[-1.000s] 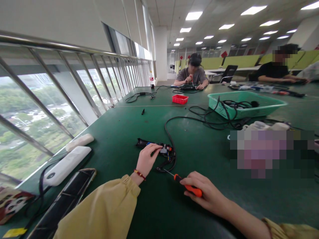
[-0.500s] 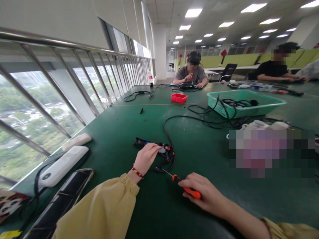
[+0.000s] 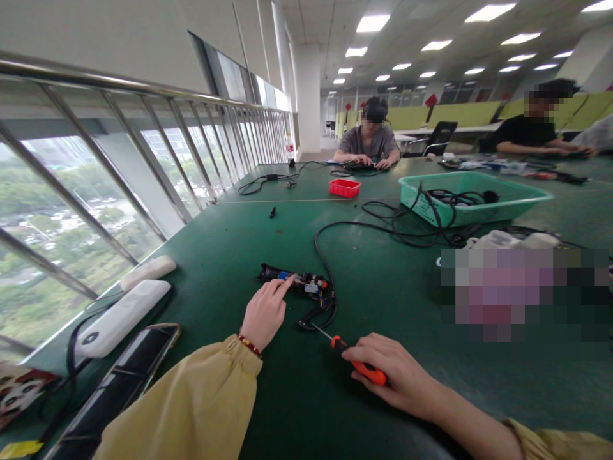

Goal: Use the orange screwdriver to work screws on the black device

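An opened black corded device (image 3: 311, 288) lies on the green table, showing a blue part, a small metal plate and coloured wires inside. My left hand (image 3: 265, 311) is over its left half, fingers stretched out and a fingertip at the exposed inner parts. Nothing shows in that hand. In my right hand (image 3: 390, 370) is a screwdriver (image 3: 368, 372) with an orange and black handle. Its thin metal shaft points up and left, with the tip by the device's lower curved black end. Part of the handle is hidden under my fingers.
A black cord (image 3: 320, 237) curves from the device toward a green basket (image 3: 522, 207) holding cables. Farther off is a red tray (image 3: 345, 187). A phone (image 3: 119, 390) and a white power bank (image 3: 123, 319) lie left, near the railing (image 3: 143, 89). Two people (image 3: 368, 137) sit across.
My left hand has drawn back to the left along the device, uncovering the metal plate and wires. The right hand and screwdriver stay put. The person opposite has lowered a hand.
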### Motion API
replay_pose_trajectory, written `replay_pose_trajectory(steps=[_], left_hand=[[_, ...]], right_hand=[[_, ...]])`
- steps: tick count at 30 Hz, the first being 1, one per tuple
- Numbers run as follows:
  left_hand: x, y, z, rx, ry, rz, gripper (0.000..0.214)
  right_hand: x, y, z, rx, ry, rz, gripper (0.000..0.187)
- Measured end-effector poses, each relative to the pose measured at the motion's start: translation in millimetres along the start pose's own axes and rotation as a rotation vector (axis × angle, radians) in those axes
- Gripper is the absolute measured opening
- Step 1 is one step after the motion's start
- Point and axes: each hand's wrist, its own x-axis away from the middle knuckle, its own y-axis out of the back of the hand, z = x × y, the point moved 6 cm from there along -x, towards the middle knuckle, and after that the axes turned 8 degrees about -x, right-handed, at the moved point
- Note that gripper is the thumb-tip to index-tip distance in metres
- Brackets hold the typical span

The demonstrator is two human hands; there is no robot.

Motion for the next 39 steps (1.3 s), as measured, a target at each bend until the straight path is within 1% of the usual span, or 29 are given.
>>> replay_pose_trajectory(steps=[3, 5, 8, 11, 14, 17, 19, 23, 26, 28, 31, 35, 39], left_hand=[[-4, -8.3, 2, 0.027, -0.020, 0.089, 0.055], [-5, -10.2, 2, 0.061, -0.040, 0.105, 0.055], [1, -6.0, 3, 0.091, -0.005, 0.085, 0.042], [13, 1.4, 2, 0.071, 0.037, 0.077, 0.027], [20, 5.0, -2, 0.057, 0.037, 0.096, 0.016], [20, 3.5, -4, 0.086, 0.013, 0.107, 0.011], [16, 2.9, -6, 0.134, -0.005, 0.068, 0.010], [4, 5.2, -13, 0.245, -0.020, -0.108, 0.010], [-7, 3.7, -24, 0.315, -0.096, -0.186, 0.010], [-13, 1.2, -29, 0.355, -0.145, -0.206, 0.011], [-18, -3.3, -29, 0.384, -0.173, -0.218, 0.011], [-20, -5.8, -27, 0.374, -0.205, -0.236, 0.011], [-21, -4.3, -30, 0.353, -0.239, -0.257, 0.011]], right_hand=[[-1, 0, 2, 0.016, 0.004, 0.001, 0.022], [-1, 1, 3, 0.035, 0.012, -0.005, 0.022], [-1, 1, 3, 0.060, 0.009, -0.005, 0.023], [0, 0, 1, 0.064, 0.006, 0.004, 0.023], [0, 1, 1, 0.051, 0.013, 0.007, 0.023], [0, 1, 2, 0.051, 0.019, 0.003, 0.023], [0, 0, 3, 0.057, 0.019, -0.001, 0.023], [1, -1, 3, 0.050, 0.021, 0.001, 0.023], [1, -2, 1, 0.049, 0.012, 0.001, 0.022], [1, -2, 1, 0.049, 0.005, 0.006, 0.023], [1, -2, 0, 0.048, -0.002, 0.018, 0.023], [1, -4, 0, 0.053, -0.004, 0.029, 0.023], [0, -4, 1, 0.049, 0.002, 0.025, 0.023]])
